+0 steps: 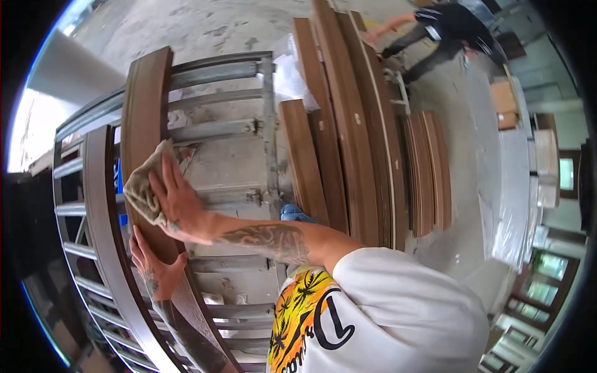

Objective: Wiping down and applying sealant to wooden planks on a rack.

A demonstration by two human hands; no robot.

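A long brown board (pixel 146 99) lies lengthwise across a grey metal rack. My right hand (pixel 180 208) reaches over from the right and presses a crumpled beige cloth (pixel 144 189) onto the board, its fingers bent over the fabric. Just below, my left hand (pixel 158 270) rests on the same board, fingers stretched toward its left edge and thumb spread to the right. To the left, a second brown board (pixel 102 186) runs alongside on the rack.
The metal rack (pixel 270 124) has open gaps between its bars. Several brown boards (pixel 348 143) are stacked to my right, with a shorter bundle (pixel 429 174) beyond. Farther off, another person (pixel 457 31) bends over. Plastic-wrapped panels (pixel 513 199) stand at far right.
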